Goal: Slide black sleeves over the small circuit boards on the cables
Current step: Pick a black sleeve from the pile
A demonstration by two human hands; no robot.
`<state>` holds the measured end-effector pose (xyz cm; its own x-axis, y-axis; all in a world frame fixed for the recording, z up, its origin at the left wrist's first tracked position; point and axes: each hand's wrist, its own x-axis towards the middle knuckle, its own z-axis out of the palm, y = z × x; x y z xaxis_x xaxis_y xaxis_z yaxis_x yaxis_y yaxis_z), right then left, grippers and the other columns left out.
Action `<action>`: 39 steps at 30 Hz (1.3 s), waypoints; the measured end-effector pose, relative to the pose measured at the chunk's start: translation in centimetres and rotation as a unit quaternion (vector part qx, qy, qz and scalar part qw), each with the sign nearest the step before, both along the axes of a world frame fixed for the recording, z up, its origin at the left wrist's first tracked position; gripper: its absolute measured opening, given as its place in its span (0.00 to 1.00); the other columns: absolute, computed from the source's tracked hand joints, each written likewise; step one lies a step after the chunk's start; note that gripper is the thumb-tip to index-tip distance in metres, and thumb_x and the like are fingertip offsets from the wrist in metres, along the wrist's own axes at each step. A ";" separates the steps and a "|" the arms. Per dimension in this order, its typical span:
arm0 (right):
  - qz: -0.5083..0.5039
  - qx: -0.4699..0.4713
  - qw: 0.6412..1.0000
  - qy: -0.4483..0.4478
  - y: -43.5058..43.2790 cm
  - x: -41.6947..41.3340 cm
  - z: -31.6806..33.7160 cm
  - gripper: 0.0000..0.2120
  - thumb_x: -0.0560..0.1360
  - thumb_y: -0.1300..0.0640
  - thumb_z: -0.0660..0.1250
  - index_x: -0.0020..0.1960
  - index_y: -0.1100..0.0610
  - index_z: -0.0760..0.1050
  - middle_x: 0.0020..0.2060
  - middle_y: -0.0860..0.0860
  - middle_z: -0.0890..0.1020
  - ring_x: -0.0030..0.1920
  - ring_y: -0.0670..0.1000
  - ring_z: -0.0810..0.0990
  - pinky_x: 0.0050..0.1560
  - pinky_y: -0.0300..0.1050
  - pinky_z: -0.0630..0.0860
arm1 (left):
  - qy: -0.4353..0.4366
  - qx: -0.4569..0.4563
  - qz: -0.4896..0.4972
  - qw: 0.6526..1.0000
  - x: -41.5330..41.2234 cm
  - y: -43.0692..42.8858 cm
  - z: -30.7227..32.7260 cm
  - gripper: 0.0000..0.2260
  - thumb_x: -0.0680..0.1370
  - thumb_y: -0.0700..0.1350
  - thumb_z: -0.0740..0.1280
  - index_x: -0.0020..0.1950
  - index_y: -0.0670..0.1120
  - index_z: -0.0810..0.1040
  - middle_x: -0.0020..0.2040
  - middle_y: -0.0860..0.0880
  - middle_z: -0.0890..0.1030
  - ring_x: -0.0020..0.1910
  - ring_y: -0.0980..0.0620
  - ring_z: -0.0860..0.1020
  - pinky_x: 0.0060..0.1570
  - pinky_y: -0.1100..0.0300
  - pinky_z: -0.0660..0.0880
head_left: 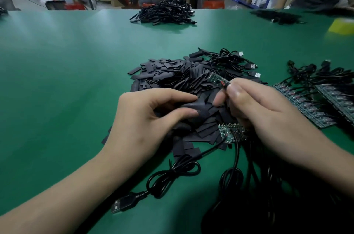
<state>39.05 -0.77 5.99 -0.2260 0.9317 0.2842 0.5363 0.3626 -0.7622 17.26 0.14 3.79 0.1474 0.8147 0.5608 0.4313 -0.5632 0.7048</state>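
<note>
Left hand (153, 118): fingers curled, thumb and forefinger pinched one black sleeve (199, 108) over the near part of the pile (172, 76).
Right hand (258, 111): fingers closed, thumb and forefinger gripped the wire end of a small board (217, 80). The board was bare, tilted up and away above the pile, apart from the sleeve.
Pile: loose sleeves, mid-table (67, 65), beneath both hands.
Second board (229, 132): flat at the pile's near edge, just below the right hand.
Cable (172, 176): coiled, USB plug near the left forearm.
Board strips (306, 103): far right, wired.
Cable heap (166, 11): far table edge.
</note>
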 end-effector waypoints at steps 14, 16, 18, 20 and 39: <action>0.141 -0.230 0.951 0.151 0.2 0.5 0.4 0.20 0.77 0.49 0.60 0.28 0.53 0.71 0.24 0.46 0.63 0.24 0.45 0.58 0.24 0.31 0.59 | -0.049 -0.018 -0.011 0.999 0.4 -0.2 0.6 0.09 0.71 0.41 0.78 0.46 0.53 0.86 0.40 0.63 0.86 0.37 0.65 0.84 0.40 0.76 0.76; 0.144 -0.238 0.946 0.165 0.2 0.5 0.4 0.19 0.77 0.49 0.60 0.29 0.54 0.70 0.24 0.47 0.62 0.24 0.45 0.58 0.24 0.32 0.58 | -0.039 -0.023 -0.004 0.999 0.3 -0.2 0.6 0.09 0.71 0.42 0.78 0.46 0.55 0.86 0.39 0.63 0.86 0.37 0.65 0.84 0.40 0.74 0.76; 0.149 -0.245 0.943 0.171 0.3 0.6 0.4 0.19 0.77 0.50 0.60 0.29 0.55 0.70 0.24 0.47 0.62 0.24 0.46 0.58 0.24 0.32 0.58 | -0.039 -0.034 0.000 0.999 0.2 0.0 0.5 0.08 0.71 0.44 0.78 0.46 0.56 0.86 0.40 0.62 0.86 0.38 0.63 0.84 0.42 0.72 0.77; 0.154 -0.247 0.942 0.166 0.3 0.6 0.3 0.19 0.78 0.49 0.60 0.30 0.55 0.70 0.25 0.47 0.62 0.25 0.46 0.57 0.24 0.33 0.58 | -0.040 -0.040 -0.004 0.998 0.0 0.1 0.5 0.07 0.70 0.46 0.77 0.47 0.55 0.86 0.40 0.62 0.86 0.40 0.62 0.85 0.43 0.71 0.78; 0.181 -0.253 0.941 0.130 0.3 0.7 0.2 0.20 0.78 0.49 0.60 0.29 0.53 0.70 0.25 0.47 0.63 0.25 0.46 0.59 0.25 0.31 0.60 | 0.018 -0.032 -0.073 0.997 -0.9 0.8 0.7 0.09 0.70 0.50 0.77 0.50 0.55 0.86 0.44 0.58 0.86 0.42 0.60 0.84 0.46 0.69 0.77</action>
<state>39.71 -0.51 6.20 -0.5380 0.8386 -0.0856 0.2182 0.0405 -0.9751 16.38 0.90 4.46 0.2867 0.8173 0.4999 0.3741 -0.5759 0.7269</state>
